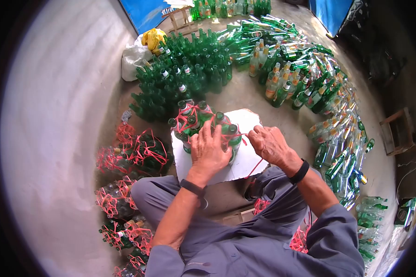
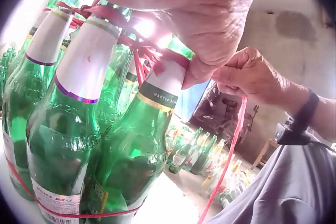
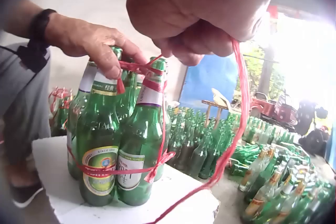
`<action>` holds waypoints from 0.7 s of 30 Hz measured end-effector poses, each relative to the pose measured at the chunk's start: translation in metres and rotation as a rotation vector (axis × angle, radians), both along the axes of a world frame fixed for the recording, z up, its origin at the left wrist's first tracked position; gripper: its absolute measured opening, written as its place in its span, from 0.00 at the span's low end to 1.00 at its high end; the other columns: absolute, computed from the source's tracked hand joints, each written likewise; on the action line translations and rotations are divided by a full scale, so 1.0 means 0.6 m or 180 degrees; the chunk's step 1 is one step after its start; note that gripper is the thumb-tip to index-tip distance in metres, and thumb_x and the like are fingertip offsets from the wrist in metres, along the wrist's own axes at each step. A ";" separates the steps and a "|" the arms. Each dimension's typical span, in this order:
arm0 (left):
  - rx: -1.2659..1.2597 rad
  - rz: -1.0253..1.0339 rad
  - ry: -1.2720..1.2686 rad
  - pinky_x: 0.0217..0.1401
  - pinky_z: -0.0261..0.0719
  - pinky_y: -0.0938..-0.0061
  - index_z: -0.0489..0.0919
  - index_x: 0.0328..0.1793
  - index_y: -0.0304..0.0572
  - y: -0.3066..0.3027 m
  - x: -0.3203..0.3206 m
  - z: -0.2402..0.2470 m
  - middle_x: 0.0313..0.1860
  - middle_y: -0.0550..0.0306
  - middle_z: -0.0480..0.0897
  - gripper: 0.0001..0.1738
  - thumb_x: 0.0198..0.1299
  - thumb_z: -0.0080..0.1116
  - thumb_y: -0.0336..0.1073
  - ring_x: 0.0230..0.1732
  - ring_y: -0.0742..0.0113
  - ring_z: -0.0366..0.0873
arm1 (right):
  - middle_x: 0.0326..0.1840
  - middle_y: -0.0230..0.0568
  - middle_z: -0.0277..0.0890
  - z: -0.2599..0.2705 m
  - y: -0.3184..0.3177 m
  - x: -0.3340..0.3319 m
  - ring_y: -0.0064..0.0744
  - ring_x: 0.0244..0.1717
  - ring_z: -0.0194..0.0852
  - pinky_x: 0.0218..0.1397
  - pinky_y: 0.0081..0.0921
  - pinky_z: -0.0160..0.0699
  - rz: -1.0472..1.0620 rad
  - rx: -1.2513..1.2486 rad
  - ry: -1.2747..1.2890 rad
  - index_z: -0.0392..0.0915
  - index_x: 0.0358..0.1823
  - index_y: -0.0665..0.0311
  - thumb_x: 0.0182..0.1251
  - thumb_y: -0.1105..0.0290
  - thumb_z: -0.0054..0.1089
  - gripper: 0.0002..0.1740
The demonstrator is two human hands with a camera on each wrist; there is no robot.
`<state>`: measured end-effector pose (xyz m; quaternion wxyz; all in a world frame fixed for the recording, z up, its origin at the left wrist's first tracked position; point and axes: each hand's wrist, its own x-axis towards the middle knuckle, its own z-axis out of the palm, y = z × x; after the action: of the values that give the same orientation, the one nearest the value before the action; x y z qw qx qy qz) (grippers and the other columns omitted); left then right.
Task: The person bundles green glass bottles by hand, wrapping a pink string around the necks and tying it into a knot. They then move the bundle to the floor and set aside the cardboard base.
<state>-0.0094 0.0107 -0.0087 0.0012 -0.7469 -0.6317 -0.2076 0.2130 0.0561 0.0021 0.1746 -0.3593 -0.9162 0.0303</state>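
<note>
A cluster of green glass bottles (image 1: 203,127) stands on a white block (image 1: 245,161), bound with red plastic string (image 3: 126,170) round the bodies and necks. My left hand (image 1: 209,150) presses down on the bottle tops (image 3: 107,69), fingers spread over the string at the necks. My right hand (image 1: 269,143) pinches the red string (image 3: 239,103) and holds it taut just right of the bundle; its loose end trails down toward my lap. In the left wrist view the bottle necks (image 2: 79,61) fill the frame with the string knotted across them (image 2: 139,50).
Several string-tied bottle bundles (image 1: 134,152) lie at my left. Standing green bottles (image 1: 185,74) crowd the floor ahead, and a long heap of lying bottles (image 1: 319,92) curves round the right. A wooden stool (image 1: 397,131) stands far right, a white sack (image 1: 133,60) at the back.
</note>
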 end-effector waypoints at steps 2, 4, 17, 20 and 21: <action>0.0008 -0.0004 -0.0037 0.67 0.67 0.53 0.76 0.68 0.41 -0.001 -0.004 -0.003 0.71 0.41 0.69 0.40 0.47 0.72 0.48 0.66 0.46 0.73 | 0.33 0.42 0.75 0.018 0.022 -0.008 0.44 0.34 0.81 0.34 0.40 0.78 0.0251 0.0133 -0.0172 0.75 0.35 0.63 0.63 0.69 0.57 0.05; 0.0077 -0.0043 -0.0034 0.65 0.68 0.54 0.76 0.67 0.39 -0.001 -0.005 -0.004 0.70 0.41 0.70 0.40 0.47 0.72 0.48 0.65 0.47 0.75 | 0.35 0.40 0.75 0.048 0.045 -0.025 0.41 0.39 0.82 0.37 0.38 0.80 0.0642 0.0381 -0.0367 0.77 0.38 0.62 0.63 0.68 0.58 0.07; 0.0299 -0.0064 -0.0042 0.61 0.71 0.54 0.74 0.67 0.31 0.003 -0.005 -0.002 0.67 0.35 0.72 0.41 0.48 0.67 0.47 0.63 0.46 0.77 | 0.22 0.50 0.75 -0.052 0.163 -0.074 0.50 0.29 0.79 0.34 0.45 0.76 0.0476 -0.0442 0.0714 0.79 0.24 0.63 0.63 0.62 0.71 0.15; 0.0244 -0.0085 -0.0047 0.60 0.71 0.54 0.75 0.67 0.32 0.001 -0.005 0.007 0.67 0.35 0.72 0.40 0.48 0.65 0.47 0.62 0.45 0.77 | 0.20 0.45 0.77 -0.128 0.157 -0.073 0.35 0.23 0.72 0.31 0.35 0.70 -0.0404 -0.2063 0.1333 0.80 0.25 0.71 0.66 0.61 0.70 0.19; 0.0203 -0.0090 -0.0071 0.60 0.71 0.55 0.75 0.66 0.32 0.002 -0.005 0.009 0.67 0.35 0.72 0.40 0.48 0.65 0.47 0.62 0.45 0.77 | 0.20 0.45 0.77 -0.124 0.148 -0.074 0.35 0.23 0.72 0.31 0.35 0.70 -0.0400 -0.2054 0.1347 0.80 0.25 0.71 0.66 0.61 0.70 0.19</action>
<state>-0.0121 0.0117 -0.0034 0.0150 -0.7529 -0.6141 -0.2360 0.1686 0.1449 -0.0726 0.2392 -0.4370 -0.7796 0.3795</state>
